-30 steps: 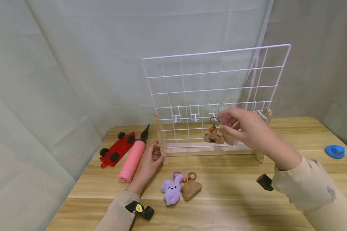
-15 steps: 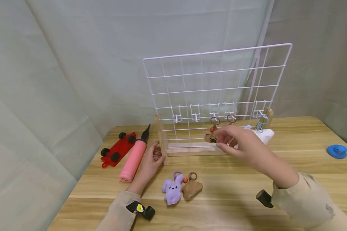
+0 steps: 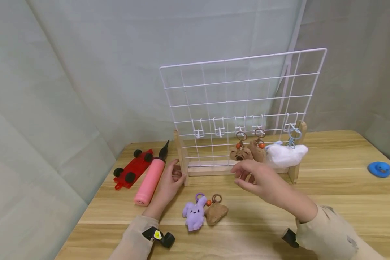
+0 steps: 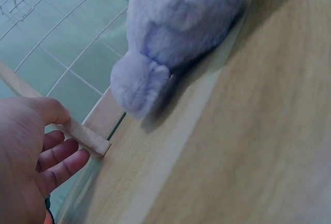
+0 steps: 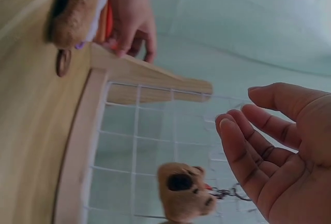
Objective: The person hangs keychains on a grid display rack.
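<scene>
My left hand (image 3: 169,186) grips the wooden left foot (image 4: 88,137) of a white wire grid rack (image 3: 243,83). My right hand (image 3: 258,180) is in front of the rack's lower part, holding nothing, its fingers loosely bent and apart from the thumb. Just above it hang a brown bear-faced plush keychain (image 3: 240,154) and a second brown plush keychain (image 3: 258,152), their rings on white hooks. A white plush keychain (image 3: 286,155) hangs from the right hook. On the table between my hands lie a purple plush keychain (image 3: 194,215) and a brown one (image 3: 216,213).
Left of the rack lie a pink hand pump (image 3: 150,180) with a black nozzle and a red toy-car chassis (image 3: 134,168) with black wheels. A blue rubber duck (image 3: 379,169) sits at the far right. Two white hooks (image 3: 209,133) on the left of the grid hold nothing.
My right hand has moved down and away from the hanging brown keychains, uncovering them and the white plush. The left hand has stayed at the rack's foot.
</scene>
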The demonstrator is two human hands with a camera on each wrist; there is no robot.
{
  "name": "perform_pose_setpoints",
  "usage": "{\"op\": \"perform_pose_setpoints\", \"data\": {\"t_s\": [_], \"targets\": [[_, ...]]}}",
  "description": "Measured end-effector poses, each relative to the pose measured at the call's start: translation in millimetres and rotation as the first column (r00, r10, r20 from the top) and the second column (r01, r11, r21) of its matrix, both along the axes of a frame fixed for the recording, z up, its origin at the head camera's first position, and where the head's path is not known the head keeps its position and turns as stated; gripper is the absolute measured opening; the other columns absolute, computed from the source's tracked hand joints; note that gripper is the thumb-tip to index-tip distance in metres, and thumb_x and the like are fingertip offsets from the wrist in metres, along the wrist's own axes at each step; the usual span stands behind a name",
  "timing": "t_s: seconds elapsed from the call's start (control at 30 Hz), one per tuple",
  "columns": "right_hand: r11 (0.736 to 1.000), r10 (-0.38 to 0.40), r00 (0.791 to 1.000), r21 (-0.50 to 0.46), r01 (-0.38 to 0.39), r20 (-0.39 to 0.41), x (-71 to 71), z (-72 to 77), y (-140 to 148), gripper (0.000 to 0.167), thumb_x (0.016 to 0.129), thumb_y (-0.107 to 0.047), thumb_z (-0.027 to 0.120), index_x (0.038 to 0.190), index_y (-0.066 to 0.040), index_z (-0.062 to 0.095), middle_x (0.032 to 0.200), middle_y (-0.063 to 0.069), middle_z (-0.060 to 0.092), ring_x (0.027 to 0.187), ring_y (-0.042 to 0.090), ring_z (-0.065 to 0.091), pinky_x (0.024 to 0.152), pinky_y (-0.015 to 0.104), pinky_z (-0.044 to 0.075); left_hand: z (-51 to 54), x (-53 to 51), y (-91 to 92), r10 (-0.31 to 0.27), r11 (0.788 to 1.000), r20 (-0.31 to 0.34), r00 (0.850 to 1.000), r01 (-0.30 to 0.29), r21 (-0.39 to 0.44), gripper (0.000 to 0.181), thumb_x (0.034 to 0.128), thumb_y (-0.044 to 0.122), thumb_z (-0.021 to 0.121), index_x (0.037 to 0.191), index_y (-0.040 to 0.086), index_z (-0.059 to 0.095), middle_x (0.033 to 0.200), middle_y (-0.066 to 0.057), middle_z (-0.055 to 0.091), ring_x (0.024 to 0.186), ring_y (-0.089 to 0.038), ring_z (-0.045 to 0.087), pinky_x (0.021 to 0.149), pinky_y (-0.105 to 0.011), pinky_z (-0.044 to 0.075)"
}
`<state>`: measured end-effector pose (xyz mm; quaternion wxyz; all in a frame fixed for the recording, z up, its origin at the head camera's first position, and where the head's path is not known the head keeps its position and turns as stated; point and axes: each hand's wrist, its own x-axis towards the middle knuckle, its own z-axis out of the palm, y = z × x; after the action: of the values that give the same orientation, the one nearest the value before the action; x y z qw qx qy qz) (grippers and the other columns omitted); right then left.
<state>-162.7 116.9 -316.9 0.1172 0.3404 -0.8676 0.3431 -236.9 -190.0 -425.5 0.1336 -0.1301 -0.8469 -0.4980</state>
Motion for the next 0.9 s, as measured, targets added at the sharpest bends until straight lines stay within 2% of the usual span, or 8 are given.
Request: {"op": "perform_pose_setpoints", "data": {"t_s": [0.3, 0.5, 0.7, 0.9], "targets": [[0.999, 0.034, 0.996, 0.014, -0.035, 0.086, -9.4, -19.5, -10.1, 0.012, 0.089, -0.009, 0.066, 0.101, -0.009, 0.064, 0.091, 0.001, 0.067, 0.078, 0.004, 0.060, 0.065, 0.023, 0.053, -1.1, -1.1, -0.4, 0.005, 1.000, 0.008, 1.000, -0.005, -0.015, 0.058, 0.0857, -0.004, 0.065, 0.137, -0.005, 0.039, 0.112, -0.025, 0.059, 0.094, -0.031, 0.061, 0.074, -0.021, 0.053], [0.998, 0.053, 0.994, 0.014, -0.055, 0.097, -18.0, -34.8, -19.3, 0.008, 0.088, -0.008, 0.066, 0.096, -0.008, 0.066, 0.089, 0.003, 0.068, 0.075, 0.004, 0.059, 0.064, 0.023, 0.052, -1.9, -1.5, -0.6, 0.004, 1.000, -0.008, 1.000, -0.004, -0.023, 0.058, 0.0854, -0.004, 0.065, 0.137, -0.006, 0.038, 0.112, -0.025, 0.059, 0.093, -0.030, 0.061, 0.073, -0.021, 0.054], [0.998, 0.060, 0.987, 0.014, -0.063, 0.147, -24.6, -51.7, -28.8, 0.008, 0.086, -0.005, 0.067, 0.094, -0.006, 0.064, 0.086, 0.002, 0.067, 0.074, 0.004, 0.059, 0.065, 0.022, 0.052, -1.0, 0.2, -0.3, 0.005, 1.000, 0.002, 1.000, -0.005, -0.017, 0.058, 0.0856, -0.004, 0.065, 0.137, -0.006, 0.038, 0.112, -0.024, 0.059, 0.093, -0.029, 0.061, 0.073, -0.019, 0.053], [0.996, 0.077, 0.984, 0.025, -0.082, 0.159, -31.1, -62.7, -34.6, 0.011, 0.084, -0.004, 0.069, 0.093, -0.002, 0.063, 0.085, 0.006, 0.065, 0.073, 0.005, 0.059, 0.063, 0.019, 0.051, -1.1, -0.6, -0.1, -0.001, 1.000, 0.007, 1.000, 0.001, 0.000, 0.058, 0.0854, -0.003, 0.066, 0.137, -0.005, 0.039, 0.112, -0.025, 0.059, 0.093, -0.031, 0.061, 0.074, -0.019, 0.053]]}}
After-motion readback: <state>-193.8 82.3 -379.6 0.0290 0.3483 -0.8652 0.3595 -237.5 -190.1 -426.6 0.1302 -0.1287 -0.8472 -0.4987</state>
